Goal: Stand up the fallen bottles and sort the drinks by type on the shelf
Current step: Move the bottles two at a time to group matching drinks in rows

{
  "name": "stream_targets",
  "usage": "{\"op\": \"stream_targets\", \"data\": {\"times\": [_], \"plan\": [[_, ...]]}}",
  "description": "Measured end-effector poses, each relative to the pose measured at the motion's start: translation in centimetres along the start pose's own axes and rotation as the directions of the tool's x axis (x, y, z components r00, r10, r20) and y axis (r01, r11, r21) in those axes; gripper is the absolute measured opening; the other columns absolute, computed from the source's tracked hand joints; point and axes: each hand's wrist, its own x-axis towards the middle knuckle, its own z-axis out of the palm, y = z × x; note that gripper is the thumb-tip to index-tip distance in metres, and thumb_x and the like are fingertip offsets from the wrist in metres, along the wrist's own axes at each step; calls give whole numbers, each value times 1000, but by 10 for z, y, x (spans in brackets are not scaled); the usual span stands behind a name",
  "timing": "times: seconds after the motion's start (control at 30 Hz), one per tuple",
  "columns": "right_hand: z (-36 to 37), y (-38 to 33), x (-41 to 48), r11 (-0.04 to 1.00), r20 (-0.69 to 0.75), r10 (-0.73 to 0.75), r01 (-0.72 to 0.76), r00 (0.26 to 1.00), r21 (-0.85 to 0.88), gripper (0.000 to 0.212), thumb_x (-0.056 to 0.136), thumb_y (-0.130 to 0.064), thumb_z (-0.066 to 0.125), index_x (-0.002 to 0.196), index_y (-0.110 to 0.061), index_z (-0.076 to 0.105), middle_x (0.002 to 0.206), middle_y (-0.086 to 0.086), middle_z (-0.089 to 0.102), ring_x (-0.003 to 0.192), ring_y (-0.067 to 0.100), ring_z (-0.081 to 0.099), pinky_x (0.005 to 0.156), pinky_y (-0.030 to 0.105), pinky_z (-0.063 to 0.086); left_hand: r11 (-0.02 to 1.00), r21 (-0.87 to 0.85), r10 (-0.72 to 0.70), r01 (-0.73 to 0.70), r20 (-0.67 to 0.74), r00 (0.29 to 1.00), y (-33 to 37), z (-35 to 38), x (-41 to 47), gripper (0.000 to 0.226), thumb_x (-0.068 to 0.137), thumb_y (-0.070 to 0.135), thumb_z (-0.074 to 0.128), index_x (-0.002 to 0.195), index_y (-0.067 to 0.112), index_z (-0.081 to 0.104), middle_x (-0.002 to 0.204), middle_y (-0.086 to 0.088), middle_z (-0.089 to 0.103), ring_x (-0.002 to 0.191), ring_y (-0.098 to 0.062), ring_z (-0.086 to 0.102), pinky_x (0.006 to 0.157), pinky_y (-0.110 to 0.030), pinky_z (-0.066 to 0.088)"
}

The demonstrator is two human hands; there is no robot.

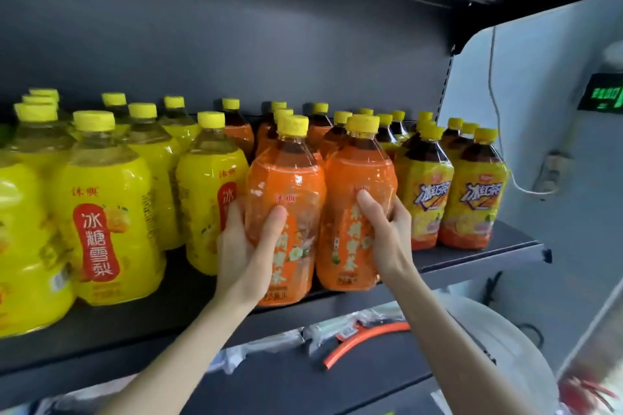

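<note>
At the middle of the frame, the left hand (244, 251) grips one upright orange bottle (286, 212), and the right hand (387, 229) grips another (357, 209) beside it, both on the shelf (472, 256) edge.

I count, front row only, three yellow-label bottles (104, 229) left, two orange-label bottles (286, 199) centre, two iced-tea bottles (426, 195) right.

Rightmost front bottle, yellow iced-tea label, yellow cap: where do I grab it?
Grip the rightmost yellow-labelled plastic bottle round its tapered shoulder below the yellow cap, coming from the front right. It stands upright, a like bottle crowds its left, and its right side is free.
</note>
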Motion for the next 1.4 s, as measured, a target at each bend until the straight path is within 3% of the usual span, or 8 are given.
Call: {"op": "stream_targets", "data": {"times": [0.2, 0.33, 0.6, 0.8, 0.93, 1.07, 1.27, 1.4], "plan": [[-4, 21, 17, 1000, 152, 13, -17, 988, 26, 55, 59, -59, 69, 105, -29, 61, 97, -1, 73, 90, 17, 71, 77, 36, 59, 998, 55, -33, 42, -159, 987, -8, 15, -1, 85, 68, 76, 50, 133, 22, 44, 122, 3, 60, 110, -12, 59, 96, -41, 50], [-7, 25, 23, 999, 168, 16, -21, 986, 27, 54, 59, -62, 67, 105, -35, 59, 96, -10, 72, 89, 9, 70, 77, 30, 56, 986, 157, -22, 53, -194, 981, -10, 24, 3, 83, 69, 72, 45, 135, 22, 40, 124, 2, 57, 110, -11, 57, 93, -30, 48], [-7, 28, 26, 996, 127, -4, 15, 992, -88, 53, 57, -77, 61, 100, -47, 53, 114, -5, 55, 106, 13, 59, 97, 47, 48, 945, 326, 110, -6, -299, 948, -8, 34, -5, 79, 82, 67, 43, 139, 14, 32, 131, -3, 50, 109, -6, 49, 79, 4, 37], [-3, 32, 27, 996, 82, -30, 37, 996, -85, 89, 57, -81, 63, 129, -34, 41, 126, -3, 55, 115, 15, 57, 98, 46, 48, 820, 570, 250, -41, -293, 923, -13, 28, -3, 92, 84, 77, 23, 127, 0, 50, 125, -17, 46, 115, -28, 48, 89, -17, 37], [-3, 32, 25, 991, 60, -54, 61, 997, -121, 86, 61, -76, 64, 130, -33, 36, 128, -4, 51, 117, 13, 54, 99, 43, 48, 742, 668, 296, -50, -260, 919, -12, 24, -2, 86, 89, 72, 22, 130, 0, 46, 122, -20, 48, 112, -32, 51, 87, -32, 43], [-7, 31, 19, 973, 90, -64, 82, 994, -216, 80, 71, -69, 56, 137, -27, 37, 128, -3, 43, 111, 7, 48, 86, 15, 39, 700, 711, 290, -72, -191, 938, -6, 22, -6, 81, 90, 69, 22, 143, 9, 29, 130, -17, 49, 117, -30, 51, 89, -41, 51], [-22, 17, 17, 902, 185, -32, 109, 982, -418, 94, 69, -87, 44, 142, -29, 35, 127, -6, 57, 113, 16, 58, 95, 44, 51, 696, 705, 290, -134, -106, 951, 3, 14, -30, 60, 92, 40, 54, 136, 3, 39, 132, -20, 44, 121, -32, 49, 90, -34, 47], [-44, -2, 13, 781, 246, -67, 204, 967, -590, 63, 86, -56, 57, 135, -16, 49, 116, 4, 64, 101, 22, 62, 86, 44, 53, 586, 769, 434, -257, -30, 900, 17, 17, -46, 32, 89, 29, 53, 103, 4, 65, 106, -12, 59, 99, -26, 58, 79, -23, 42]]}}
